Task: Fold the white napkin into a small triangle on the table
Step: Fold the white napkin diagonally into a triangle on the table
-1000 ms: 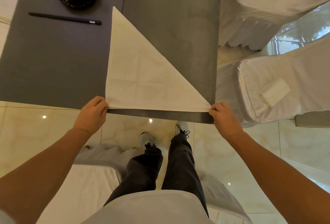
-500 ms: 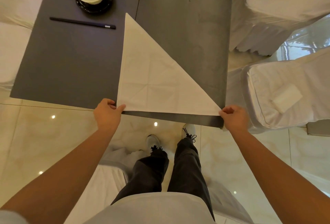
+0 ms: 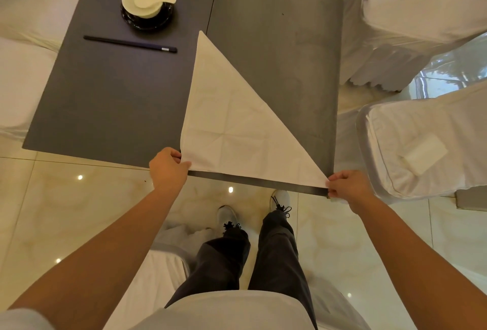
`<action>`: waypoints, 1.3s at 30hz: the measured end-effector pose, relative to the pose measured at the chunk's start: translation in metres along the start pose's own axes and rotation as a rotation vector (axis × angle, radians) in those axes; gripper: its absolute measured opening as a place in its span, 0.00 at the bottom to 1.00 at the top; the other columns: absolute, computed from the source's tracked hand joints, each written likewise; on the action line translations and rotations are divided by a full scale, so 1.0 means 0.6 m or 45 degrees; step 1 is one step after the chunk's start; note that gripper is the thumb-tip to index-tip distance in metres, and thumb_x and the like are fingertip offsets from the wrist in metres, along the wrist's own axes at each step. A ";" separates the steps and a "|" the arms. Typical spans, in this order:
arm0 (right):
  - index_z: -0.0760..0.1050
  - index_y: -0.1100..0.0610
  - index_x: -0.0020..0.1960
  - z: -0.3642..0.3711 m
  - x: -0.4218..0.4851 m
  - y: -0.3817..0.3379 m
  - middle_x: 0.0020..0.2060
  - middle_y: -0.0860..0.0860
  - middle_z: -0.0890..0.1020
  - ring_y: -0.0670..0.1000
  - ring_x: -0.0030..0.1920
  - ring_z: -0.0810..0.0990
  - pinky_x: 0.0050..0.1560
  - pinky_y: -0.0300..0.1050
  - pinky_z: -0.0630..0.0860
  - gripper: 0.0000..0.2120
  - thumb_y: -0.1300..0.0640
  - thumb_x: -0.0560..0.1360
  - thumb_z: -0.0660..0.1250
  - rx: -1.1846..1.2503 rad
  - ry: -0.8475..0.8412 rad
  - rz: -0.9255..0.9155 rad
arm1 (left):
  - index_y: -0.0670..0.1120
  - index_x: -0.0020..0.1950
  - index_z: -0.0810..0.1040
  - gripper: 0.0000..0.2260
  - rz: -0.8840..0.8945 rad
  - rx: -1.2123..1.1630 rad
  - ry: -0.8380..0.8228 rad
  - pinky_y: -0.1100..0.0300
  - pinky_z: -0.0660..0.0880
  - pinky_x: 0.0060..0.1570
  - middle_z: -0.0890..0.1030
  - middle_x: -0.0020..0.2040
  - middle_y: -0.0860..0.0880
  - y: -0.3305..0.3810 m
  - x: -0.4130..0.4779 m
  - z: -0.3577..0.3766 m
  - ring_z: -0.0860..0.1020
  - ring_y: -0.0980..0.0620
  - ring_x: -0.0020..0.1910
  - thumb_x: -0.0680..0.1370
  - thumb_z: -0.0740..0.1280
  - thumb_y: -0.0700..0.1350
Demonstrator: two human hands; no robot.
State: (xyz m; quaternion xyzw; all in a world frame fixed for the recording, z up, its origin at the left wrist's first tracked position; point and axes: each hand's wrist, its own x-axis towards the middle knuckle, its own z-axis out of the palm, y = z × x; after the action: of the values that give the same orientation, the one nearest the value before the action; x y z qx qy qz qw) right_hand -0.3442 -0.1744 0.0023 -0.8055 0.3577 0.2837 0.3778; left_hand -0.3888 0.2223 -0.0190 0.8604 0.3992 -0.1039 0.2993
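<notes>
head view: grey table (image 3: 263, 40) carries the white napkin (image 3: 237, 124), flat as one large triangle, edge along the near rim. left hand (image 3: 168, 169) pinches its near-left corner, right hand (image 3: 347, 187) pinches the near-right tip. cloth looks light, limp, crease-holding; likely slides easily. grip corners, not mid-panel.

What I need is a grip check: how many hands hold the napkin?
2. Left hand pinches the near-left corner of the napkin; right hand pinches the near-right corner.
</notes>
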 end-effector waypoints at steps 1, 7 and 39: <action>0.79 0.65 0.44 -0.001 0.000 0.001 0.44 0.61 0.80 0.57 0.39 0.80 0.37 0.42 0.79 0.02 0.69 0.73 0.70 0.037 -0.011 -0.006 | 0.46 0.49 0.78 0.09 0.007 0.002 -0.019 0.55 0.79 0.48 0.82 0.45 0.46 0.003 0.004 0.000 0.81 0.48 0.42 0.73 0.75 0.43; 0.78 0.64 0.46 0.001 -0.003 -0.002 0.44 0.62 0.80 0.57 0.41 0.79 0.40 0.46 0.79 0.01 0.68 0.75 0.69 0.063 0.006 -0.028 | 0.45 0.53 0.78 0.09 0.054 0.049 -0.077 0.50 0.80 0.54 0.82 0.47 0.44 0.023 0.033 -0.010 0.81 0.46 0.46 0.74 0.74 0.40; 0.76 0.58 0.49 0.058 -0.004 0.005 0.45 0.56 0.79 0.57 0.45 0.78 0.47 0.49 0.78 0.03 0.62 0.76 0.67 -0.569 0.304 -0.438 | 0.41 0.55 0.77 0.08 0.004 -0.043 0.137 0.53 0.76 0.54 0.79 0.52 0.42 0.074 0.060 0.021 0.78 0.45 0.50 0.79 0.68 0.42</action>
State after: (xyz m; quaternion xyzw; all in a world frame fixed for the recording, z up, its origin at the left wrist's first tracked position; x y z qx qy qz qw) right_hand -0.3545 -0.1463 -0.0163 -0.9451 0.1865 0.1904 0.1889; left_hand -0.3311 0.2151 -0.0248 0.8601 0.4151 -0.0504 0.2922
